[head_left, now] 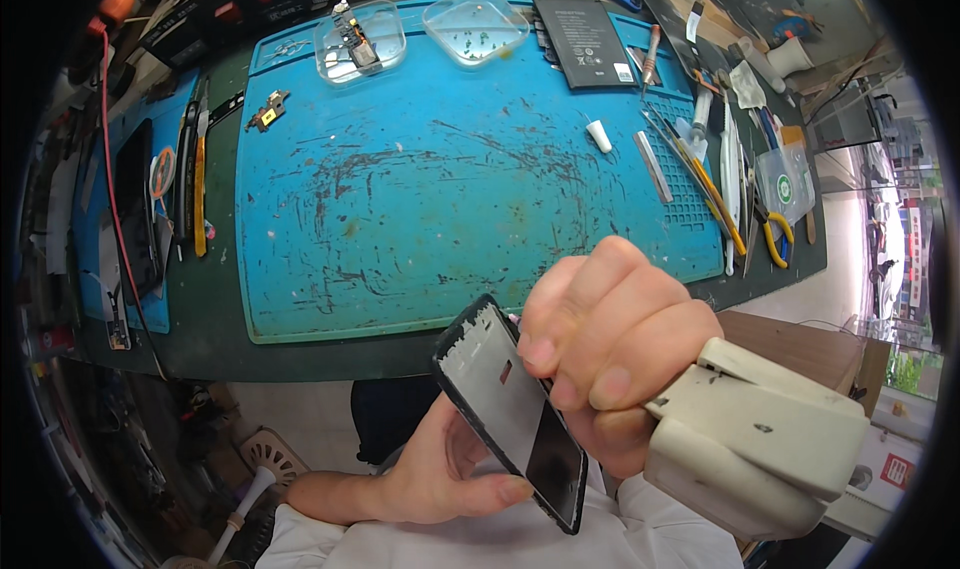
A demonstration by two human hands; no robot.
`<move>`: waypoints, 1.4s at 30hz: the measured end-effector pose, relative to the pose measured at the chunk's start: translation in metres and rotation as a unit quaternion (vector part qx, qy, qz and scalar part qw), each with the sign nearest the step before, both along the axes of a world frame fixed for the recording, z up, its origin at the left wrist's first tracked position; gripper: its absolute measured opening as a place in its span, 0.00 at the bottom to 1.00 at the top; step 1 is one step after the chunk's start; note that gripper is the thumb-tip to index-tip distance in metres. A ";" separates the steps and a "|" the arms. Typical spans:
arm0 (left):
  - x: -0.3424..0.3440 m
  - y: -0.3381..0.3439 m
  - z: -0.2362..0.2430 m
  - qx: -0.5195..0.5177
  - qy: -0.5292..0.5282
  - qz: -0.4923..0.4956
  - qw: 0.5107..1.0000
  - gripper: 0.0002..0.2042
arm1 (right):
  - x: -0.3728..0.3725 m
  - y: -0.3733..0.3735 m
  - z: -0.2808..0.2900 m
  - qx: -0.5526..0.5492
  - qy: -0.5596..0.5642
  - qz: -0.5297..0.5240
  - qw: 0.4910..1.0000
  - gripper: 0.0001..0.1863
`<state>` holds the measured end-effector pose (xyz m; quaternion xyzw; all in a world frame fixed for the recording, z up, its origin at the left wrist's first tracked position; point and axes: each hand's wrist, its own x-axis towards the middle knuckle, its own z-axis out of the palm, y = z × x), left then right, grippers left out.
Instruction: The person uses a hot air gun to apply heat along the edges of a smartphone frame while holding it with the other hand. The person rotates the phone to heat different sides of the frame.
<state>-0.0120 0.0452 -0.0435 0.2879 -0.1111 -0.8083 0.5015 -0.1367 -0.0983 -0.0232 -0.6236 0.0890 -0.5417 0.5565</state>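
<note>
My left hand (445, 469) grips a black phone frame (483, 364) by its lower edges, thumb along the near side. The frame is tilted above my lap; its inner face is grey in the upper part and dark toward the bottom, with a small slot. Curled into a fist, my right hand (620, 339) is close against the frame's right edge. A tiny pinkish tip shows between its fingers and the frame, but what the fingers hold is hidden. Against the right wrist sits a beige boxy plastic device (765, 429), which covers the forearm.
A scratched blue work mat (420, 209) covers the bench. Along its back are two clear plastic dishes (475, 44) with small parts and a black battery (585, 44). Tweezers (705, 184), yellow-handled pliers (776, 239) and a white cap (598, 136) lie right; a small circuit piece (268, 112) lies left.
</note>
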 end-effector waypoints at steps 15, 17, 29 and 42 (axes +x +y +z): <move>0.000 0.005 -0.008 -0.017 0.001 0.000 1.000 0.48 | 0.001 0.001 0.002 0.015 0.008 -0.004 1.000 0.10; 0.000 0.004 -0.006 -0.007 0.005 0.003 1.000 0.48 | 0.001 0.002 0.002 0.019 0.008 -0.006 1.000 0.10; 0.000 0.002 -0.003 -0.007 -0.003 -0.003 1.000 0.47 | -0.004 0.001 0.005 0.052 0.019 0.006 0.998 0.11; -0.001 0.001 -0.004 -0.023 -0.013 0.008 1.000 0.50 | -0.004 0.001 0.004 0.050 0.015 0.004 0.999 0.10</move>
